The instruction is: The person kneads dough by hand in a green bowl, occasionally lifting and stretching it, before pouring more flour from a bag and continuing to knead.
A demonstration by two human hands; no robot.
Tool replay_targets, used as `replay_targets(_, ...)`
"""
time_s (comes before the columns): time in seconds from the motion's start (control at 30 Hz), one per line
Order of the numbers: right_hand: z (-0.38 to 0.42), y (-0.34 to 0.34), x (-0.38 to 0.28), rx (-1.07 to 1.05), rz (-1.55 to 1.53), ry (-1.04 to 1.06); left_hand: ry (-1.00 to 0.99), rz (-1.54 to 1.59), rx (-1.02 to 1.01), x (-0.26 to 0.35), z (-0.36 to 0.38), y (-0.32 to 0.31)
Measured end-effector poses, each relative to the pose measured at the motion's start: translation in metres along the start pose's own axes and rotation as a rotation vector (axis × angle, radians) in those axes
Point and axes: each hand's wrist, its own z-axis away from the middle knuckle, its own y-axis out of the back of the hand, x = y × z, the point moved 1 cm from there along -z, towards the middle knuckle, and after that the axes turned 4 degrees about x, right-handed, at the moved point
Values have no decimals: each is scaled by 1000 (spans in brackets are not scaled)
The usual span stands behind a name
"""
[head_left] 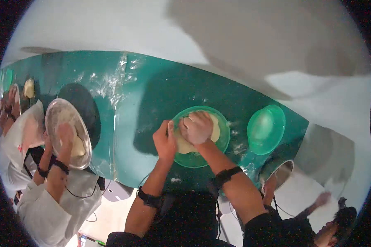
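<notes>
Pale dough [186, 145] lies in a green bowl [198, 163] on the green table, in front of my body. My right hand [197, 127] presses into the dough with its fingers curled and closed on it. At the bowl's left rim is my left hand [165, 139], its fingers wrapped over the edge, the thumb upright. The dough spreads out on both sides of my right hand, and the part beneath the hand is hidden.
Flour marks the green table [152, 88]. On the right stand a green bowl [266, 129] and a metal bowl [282, 175] near another person. To the left, a co-worker's hand [66, 133] is on dough in a metal bowl [83, 158]. A small dough lump [29, 88] lies farther left.
</notes>
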Motion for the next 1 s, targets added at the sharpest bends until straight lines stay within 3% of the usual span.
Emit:
replay_targets(0.03, -2, -4, 2, 39, -3, 22, -15, -39, 3, 0, -2, -2)
replay_targets(0.23, 6, 22, -13, -231, 59, -120, -111, -196, 81, 11, 4, -1)
replay_targets(0.33, 8, 112, -20, -46, -8, 78, -151, -202, 92, 7, 5, -5)
replay_targets(0.4, 42, 152, 29, -272, 191, -279, -170, -182, 95, 5, 4, -5)
replay_targets(0.47, 112, 161, 145, -17, 527, -238, -157, -205, 94, 2, 4, -4)
replay_targets(0.5, 114, 174, 184, 9, 530, -435, -150, -213, 93, 2, 4, -5)
replay_targets(0.57, 140, 175, 242, 5, 649, -614, -179, -252, 115, 3, 4, -6)
replay_targets(0.63, 174, 148, 287, -51, 888, -570, -197, -292, 131, 3, 5, -5)
replay_targets(0.73, 178, 141, 292, -272, 508, -642, -207, -323, 135, 4, 6, -7)
replay_targets(0.83, 141, 173, 230, -82, -711, -1278, -204, -328, 137, 6, 8, -3)
replay_targets(0.93, 123, 198, 203, 294, -1099, -1318, -192, -331, 115, 7, 6, -4)
replay_targets(1.0, 124, 199, 192, 183, -867, -1252, -225, -303, 135, 6, 6, -4)
